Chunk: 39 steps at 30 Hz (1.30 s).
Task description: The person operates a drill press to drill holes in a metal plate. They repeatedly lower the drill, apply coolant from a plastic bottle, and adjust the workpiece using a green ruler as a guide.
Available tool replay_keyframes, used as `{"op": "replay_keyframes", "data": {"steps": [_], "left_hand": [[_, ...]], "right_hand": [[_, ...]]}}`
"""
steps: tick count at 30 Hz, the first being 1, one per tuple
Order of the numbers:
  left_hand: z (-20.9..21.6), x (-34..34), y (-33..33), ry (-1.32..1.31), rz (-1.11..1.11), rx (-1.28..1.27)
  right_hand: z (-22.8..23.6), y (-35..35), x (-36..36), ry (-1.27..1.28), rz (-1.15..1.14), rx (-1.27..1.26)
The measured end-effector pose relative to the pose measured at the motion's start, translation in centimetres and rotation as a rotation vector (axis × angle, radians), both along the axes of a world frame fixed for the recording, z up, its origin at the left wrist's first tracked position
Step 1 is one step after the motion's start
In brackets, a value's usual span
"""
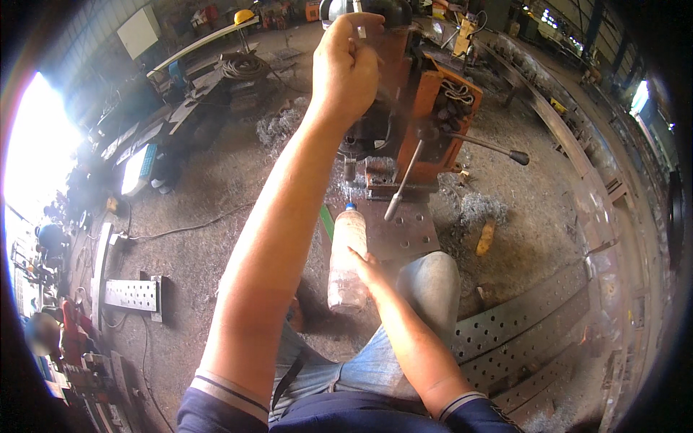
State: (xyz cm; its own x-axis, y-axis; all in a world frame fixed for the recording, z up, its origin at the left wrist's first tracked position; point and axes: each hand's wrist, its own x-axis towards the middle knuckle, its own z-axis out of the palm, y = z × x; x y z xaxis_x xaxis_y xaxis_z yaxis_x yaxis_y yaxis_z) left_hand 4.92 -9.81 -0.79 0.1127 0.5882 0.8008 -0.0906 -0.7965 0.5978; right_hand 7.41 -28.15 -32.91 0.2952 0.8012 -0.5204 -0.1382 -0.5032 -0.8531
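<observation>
My right hand (pixel 368 270) is wrapped round a clear, cloudy plastic bottle (pixel 348 252) with a blue cap. The bottle is tilted, its cap pointing away from me at the tool end (pixel 349 170) of an orange drilling machine (pixel 415 148). Beneath them lies a steel plate (pixel 393 224) with drilled holes. My left arm reaches far forward, and the left hand (pixel 348 68) is closed at the top of the machine; what its fingers hold is hidden. Lever handles (pixel 406 180) with grips stick out from the machine's right side.
Metal shavings (pixel 482 209) lie right of the machine, beside a yellowish piece (pixel 485 238). Perforated steel strips (pixel 520 317) lie at lower right, a perforated bar (pixel 131 294) at left. A cable (pixel 195 227) crosses the floor. A coiled hose (pixel 242 66) and yellow helmet (pixel 244 16) are farther back.
</observation>
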Motion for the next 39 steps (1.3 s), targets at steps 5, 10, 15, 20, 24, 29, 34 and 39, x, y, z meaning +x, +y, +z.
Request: {"op": "replay_keyframes", "data": {"steps": [5,10,15,20,24,29,34,39], "left_hand": [[-0.2,0.0,0.1,-0.020,-0.013,-0.011],[-0.3,0.1,0.2,-0.043,-0.028,-0.025],[-0.6,0.1,0.4,-0.053,-0.062,-0.051],[-0.8,0.1,0.8,-0.087,-0.068,-0.025],[-0.9,0.1,0.9,-0.096,-0.073,-0.038],[-0.9,0.1,0.6,-0.097,-0.083,-0.078],[-0.8,-0.1,0.2,-0.071,-0.091,-0.108],[-0.7,-0.3,-0.1,-0.055,-0.072,-0.122]], "right_hand": [[0.2,0.2,-0.1,0.074,-0.007,0.034],[-1.6,0.3,0.0,0.073,-0.024,0.013],[-2.7,0.6,0.2,0.247,0.010,0.081],[-1.3,0.0,0.1,0.102,-0.020,0.062],[0.1,-0.2,0.0,0.085,-0.021,0.034],[-0.1,-0.1,0.1,0.114,-0.003,0.084],[-1.0,0.0,0.2,0.140,-0.009,0.067],[-1.1,0.0,0.2,0.090,-0.010,0.059]]}}
